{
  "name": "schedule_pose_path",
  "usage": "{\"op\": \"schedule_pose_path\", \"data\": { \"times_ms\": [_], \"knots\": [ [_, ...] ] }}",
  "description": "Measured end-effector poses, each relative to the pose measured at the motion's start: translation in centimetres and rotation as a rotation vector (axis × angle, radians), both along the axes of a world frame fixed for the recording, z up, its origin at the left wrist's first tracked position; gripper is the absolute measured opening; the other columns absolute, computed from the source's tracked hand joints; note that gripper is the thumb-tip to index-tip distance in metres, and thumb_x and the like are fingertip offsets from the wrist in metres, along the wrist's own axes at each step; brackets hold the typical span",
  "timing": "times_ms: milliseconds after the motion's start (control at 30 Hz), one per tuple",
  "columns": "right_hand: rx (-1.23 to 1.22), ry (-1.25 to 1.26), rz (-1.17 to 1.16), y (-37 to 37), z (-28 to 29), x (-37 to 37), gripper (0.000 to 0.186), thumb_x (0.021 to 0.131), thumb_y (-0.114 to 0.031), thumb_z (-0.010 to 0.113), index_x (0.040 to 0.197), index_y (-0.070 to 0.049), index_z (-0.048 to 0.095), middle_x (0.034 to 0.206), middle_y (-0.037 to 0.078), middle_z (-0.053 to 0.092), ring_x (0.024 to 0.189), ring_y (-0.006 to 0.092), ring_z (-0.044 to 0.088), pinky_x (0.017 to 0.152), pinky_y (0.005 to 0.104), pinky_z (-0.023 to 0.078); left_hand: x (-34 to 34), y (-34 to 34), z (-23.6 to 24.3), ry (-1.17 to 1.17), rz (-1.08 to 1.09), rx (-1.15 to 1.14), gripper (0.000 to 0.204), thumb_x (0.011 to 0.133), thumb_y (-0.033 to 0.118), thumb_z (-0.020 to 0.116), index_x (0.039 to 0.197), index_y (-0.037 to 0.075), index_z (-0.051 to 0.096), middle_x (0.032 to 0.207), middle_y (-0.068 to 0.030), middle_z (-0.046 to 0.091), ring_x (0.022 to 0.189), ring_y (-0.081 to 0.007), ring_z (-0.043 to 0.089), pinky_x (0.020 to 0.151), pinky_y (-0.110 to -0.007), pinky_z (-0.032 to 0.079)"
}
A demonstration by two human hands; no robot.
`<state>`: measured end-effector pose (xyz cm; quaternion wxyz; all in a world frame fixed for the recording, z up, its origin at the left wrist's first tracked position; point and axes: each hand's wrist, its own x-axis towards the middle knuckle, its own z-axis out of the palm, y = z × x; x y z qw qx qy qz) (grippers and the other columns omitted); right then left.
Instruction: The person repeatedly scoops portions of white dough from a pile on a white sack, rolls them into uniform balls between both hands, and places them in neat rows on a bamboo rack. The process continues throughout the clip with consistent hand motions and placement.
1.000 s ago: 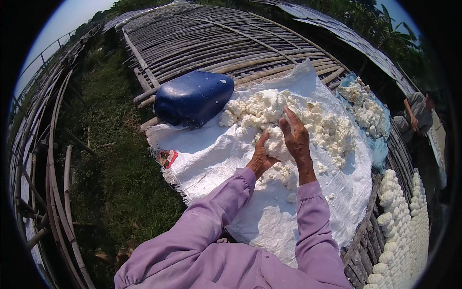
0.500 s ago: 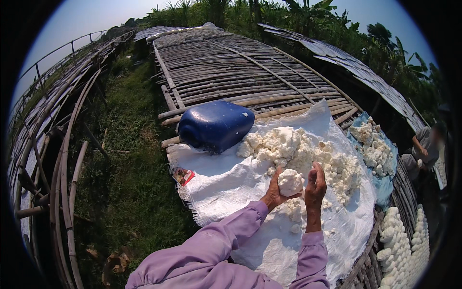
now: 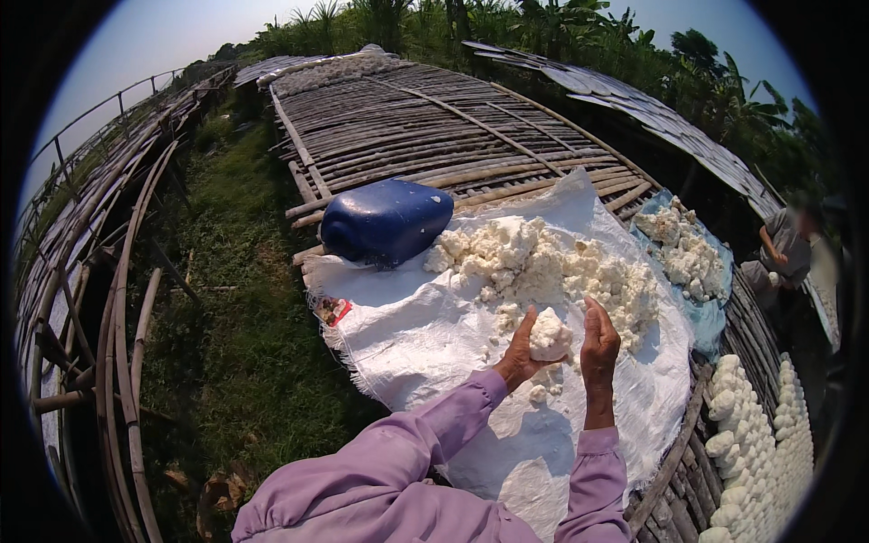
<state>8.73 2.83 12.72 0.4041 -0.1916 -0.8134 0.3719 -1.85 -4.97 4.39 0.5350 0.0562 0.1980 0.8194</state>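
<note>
A rough white ball of crumbly, dough-like stuff (image 3: pixel 549 335) rests in my left hand (image 3: pixel 519 360), the thumb up along its left side and the fingers under it. My right hand (image 3: pixel 598 351) is upright just to the right of the ball, its fingers stretched and apart from it, with nothing in it. Beyond both hands a loose heap of the same white lumps (image 3: pixel 525 258) lies on a white woven sheet (image 3: pixel 398 330). A few small crumbs are scattered below the ball.
A blue plastic jug (image 3: pixel 389 222) lies on its side at the sheet's far left. More lumps sit on a light-blue sheet (image 3: pixel 711 317) at the right. Rows of white balls (image 3: pixel 738 452) line the bamboo rack (image 3: pixel 434 127) lower right. Another person (image 3: pixel 783 249) is at far right.
The view has shifted, so the jug and heap appear farther up and left. The ball still sits in my left hand, and my right hand has stayed open beside it.
</note>
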Motion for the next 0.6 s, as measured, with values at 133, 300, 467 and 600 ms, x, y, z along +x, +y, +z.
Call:
{"op": "schedule_pose_path", "data": {
  "times_ms": [133,300,467,600],
  "knots": [
    [0.361,-0.049,-0.179,2.0,2.7,1.9,0.035,0.104,-0.028,0.052,0.115,0.000,0.070,0.112,0.018,0.073,0.100,0.0347,0.070,0.088,0.0418,0.054,4.7,3.5,3.1,0.081,0.000,-0.045,0.074,0.091,0.078,0.051,0.134,0.018,0.057,0.129,-0.0047,0.065,0.118,-0.0232,0.063,0.096,-0.047,0.052],
    [-0.441,0.494,-0.129,4.3,3.2,7.2,0.047,0.108,-0.040,0.043,0.122,-0.002,0.067,0.115,0.015,0.070,0.102,0.0307,0.069,0.090,0.0397,0.054,8.1,5.0,5.1,0.063,-0.149,0.122,0.110,0.083,0.088,0.047,0.148,-0.001,0.035,0.143,-0.0164,0.049,0.121,-0.0284,0.059,0.100,-0.041,0.051],
    [0.168,-0.075,-0.105,2.8,2.8,13.4,0.046,0.110,-0.035,0.042,0.128,0.001,0.065,0.132,0.017,0.065,0.122,0.0284,0.062,0.103,0.0357,0.048,12.3,6.7,3.9,-0.182,-0.121,0.114,0.088,0.083,0.075,0.065,0.141,0.010,0.048,0.131,-0.0108,0.061,0.122,-0.0317,0.061,0.105,-0.054,0.049],
    [0.456,0.159,-0.424,4.5,3.4,16.1,0.039,0.108,-0.029,0.046,0.122,0.000,0.069,0.122,0.016,0.070,0.110,0.0273,0.067,0.095,0.0358,0.051,15.9,8.0,3.5,-0.013,-0.210,0.037,0.078,0.091,0.073,0.055,0.135,0.008,0.056,0.130,-0.0121,0.064,0.121,-0.0299,0.062,0.106,-0.050,0.049]
  ]
}}
